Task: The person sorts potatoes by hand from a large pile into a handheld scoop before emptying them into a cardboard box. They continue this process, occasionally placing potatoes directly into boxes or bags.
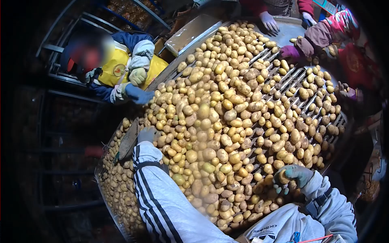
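Potatoes lie heaped over a slatted metal table. My left hand, in a grey-blue glove, reaches to the left side of the heap, close beside an upright board; its fingers are mostly hidden. At the lower right, my right hand wears a green-grey glove with its fingers curled around a potato, just over the near edge of the heap.
Across on the left, a person in a yellow apron reaches in with a blue glove. Other workers' gloved hands are at the far side and right. More potatoes fill a bin at lower left. Bare slats show on the right.
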`<state>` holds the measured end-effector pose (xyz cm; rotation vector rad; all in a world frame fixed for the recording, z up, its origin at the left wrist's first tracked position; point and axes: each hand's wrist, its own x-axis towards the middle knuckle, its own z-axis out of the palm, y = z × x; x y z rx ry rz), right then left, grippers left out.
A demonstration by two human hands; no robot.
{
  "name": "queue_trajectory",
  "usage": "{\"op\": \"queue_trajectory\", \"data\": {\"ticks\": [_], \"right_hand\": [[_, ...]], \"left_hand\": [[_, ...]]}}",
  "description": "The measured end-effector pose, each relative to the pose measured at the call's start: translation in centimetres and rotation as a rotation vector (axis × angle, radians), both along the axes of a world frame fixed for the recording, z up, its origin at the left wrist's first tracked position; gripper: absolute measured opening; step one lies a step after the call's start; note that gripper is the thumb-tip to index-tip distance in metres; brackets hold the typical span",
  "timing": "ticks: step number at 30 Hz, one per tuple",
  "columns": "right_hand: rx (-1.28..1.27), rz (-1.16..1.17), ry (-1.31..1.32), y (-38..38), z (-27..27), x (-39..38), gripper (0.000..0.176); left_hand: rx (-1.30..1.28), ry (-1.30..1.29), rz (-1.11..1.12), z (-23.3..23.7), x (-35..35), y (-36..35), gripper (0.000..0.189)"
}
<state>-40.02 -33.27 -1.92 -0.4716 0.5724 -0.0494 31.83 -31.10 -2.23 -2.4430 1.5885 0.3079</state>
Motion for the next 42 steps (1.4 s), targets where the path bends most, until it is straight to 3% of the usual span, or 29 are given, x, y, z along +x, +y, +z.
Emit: {"op": "queue_trajectory", "data": {"ticks": [2, 5, 7, 9, 11, 12, 14, 16, 17, 19, 21, 22, 24, 26, 28, 31, 32, 35, 38, 39, 41, 42], "right_hand": [[0.024, 0.005, -0.019, 0.3, 0.1, 0.3, 0.061], [0.051, -0.016, -0.067, 0.1, 0.2, 0.3, 0.054], [0.052, 0.002, -0.101, 0.3, 0.1, 0.4, 0.052], [0.091, 0.005, -0.117, 0.5, -0.1, 0.6, 0.057], [0.038, 0.022, -0.114, 0.4, 0.6, 0.4, 0.057], [0.003, 0.039, -0.135, 0.1, 1.0, 0.4, 0.058], [0.007, 0.042, -0.153, 0.6, 1.1, 0.3, 0.063], [-0.016, 0.058, -0.157, 0.7, 1.8, -0.1, 0.068], [-0.044, 0.063, -0.169, 0.7, 2.2, -0.3, 0.068], [-0.103, 0.072, -0.165, 0.9, 2.6, -0.7, 0.066], [-0.094, 0.054, -0.162, 1.3, 3.3, -1.4, 0.064], [-0.122, 0.038, -0.148, 1.4, 3.8, -1.8, 0.063], [-0.123, 0.010, -0.095, 1.6, 4.0, -2.8, 0.068], [-0.138, -0.016, -0.119, 1.7, 4.0, -3.6, 0.068], [-0.197, -0.016, -0.110, 1.9, 4.3, -4.4, 0.062], [-0.111, -0.071, -0.094, 2.5, 3.4, -5.7, 0.058], [-0.064, -0.062, -0.105, 2.6, 2.8, -6.1, 0.057], [-0.054, -0.104, -0.103, 3.2, 2.3, -7.1, 0.056], [0.031, -0.160, -0.142, 3.9, 1.6, -8.6, 0.058], [0.049, -0.207, -0.116, 4.3, 1.3, -9.1, 0.058], [0.019, -0.235, -0.052, 4.5, 1.9, -10.3, 0.057], [0.012, -0.246, -0.047, 4.7, 1.5, -10.7, 0.058]], "left_hand": [[0.121, 0.025, -0.100, 1.0, -2.7, 0.1, 0.028], [0.198, -0.146, -0.224, -2.1, -5.1, -0.5, 0.030], [-0.255, 0.322, 0.228, -3.1, -7.1, 0.9, 0.031], [-0.109, 0.339, 0.154, -3.7, -7.6, 1.2, 0.042], [-0.147, 0.166, -0.007, -1.7, -11.2, 1.9, 0.040], [-0.223, 0.298, 0.091, -3.4, -12.1, 2.1, 0.038], [-0.324, 0.162, -0.219, -6.5, -12.9, 3.7, 0.040], [-0.547, 0.800, 0.427, -6.6, -16.9, 4.1, 0.040], [-0.480, 0.933, 0.709, -4.6, -19.1, 3.4, 0.038], [-0.490, 0.805, 0.340, -5.5, -19.6, 4.4, 0.039], [-0.399, 0.104, -0.245, -5.1, -21.8, 4.4, 0.041], [-0.414, 0.300, -0.045, -6.2, -22.7, 3.6, 0.042], [-0.422, 0.445, -0.024, -8.1, -25.0, 3.9, 0.048], [-0.484, 0.680, 0.168, -10.0, -28.1, 4.2, 0.054], [-0.588, 0.797, 0.430, -10.4, -31.0, 4.4, 0.045], [-0.419, 0.646, 0.188, -6.6, -36.9, 5.2, 0.045], [-0.347, 0.258, -0.279, -3.0, -40.7, 5.6, 0.047], [-0.354, 1.258, 0.424, -2.5, -44.8, 5.8, 0.055], [-0.419, 1.403, 0.538, -0.6, -45.1, 7.3, 0.044], [-0.430, 1.527, 0.766, 1.5, -45.2, 7.3, 0.041], [-0.559, 1.845, 0.726, -0.9, -41.3, 9.0, 0.052], [-0.559, 1.902, 0.672, 0.4, -40.9, 9.3, 0.055]]}}
